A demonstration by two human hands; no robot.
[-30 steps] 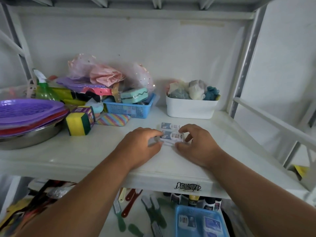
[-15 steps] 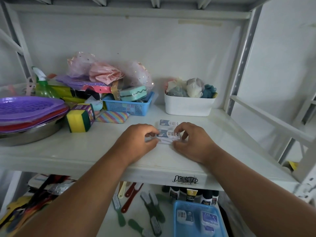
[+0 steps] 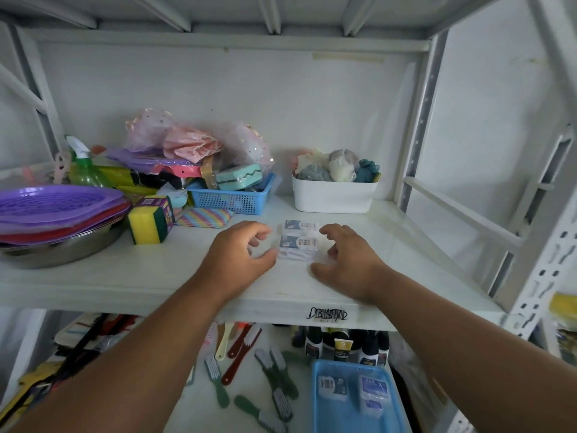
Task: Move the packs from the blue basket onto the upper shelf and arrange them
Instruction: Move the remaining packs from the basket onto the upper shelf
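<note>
Two small white packs with blue labels lie one behind the other on the white upper shelf (image 3: pixel 125 276): the near pack (image 3: pixel 298 246) and the far pack (image 3: pixel 300 225). My left hand (image 3: pixel 239 257) sits just left of the near pack, fingers apart, holding nothing. My right hand (image 3: pixel 346 257) sits just right of it, fingers spread, also holding nothing. Neither hand touches the packs. Below, on the lower shelf, the blue basket (image 3: pixel 318 401) holds more packs (image 3: pixel 332 387).
On the upper shelf stand a white bin of cloths (image 3: pixel 334 198), a small blue basket of items (image 3: pixel 231 200), a yellow-green sponge pack (image 3: pixel 150 220), a steel bowl with purple plates (image 3: pixel 59 214) and a spray bottle (image 3: pixel 84 167). Brushes (image 3: pixel 274 379) and tubes lie below.
Both hands have let go of the near pack and drawn apart, the left hand leftward and the right hand rightward. The pack now lies free on the shelf.
</note>
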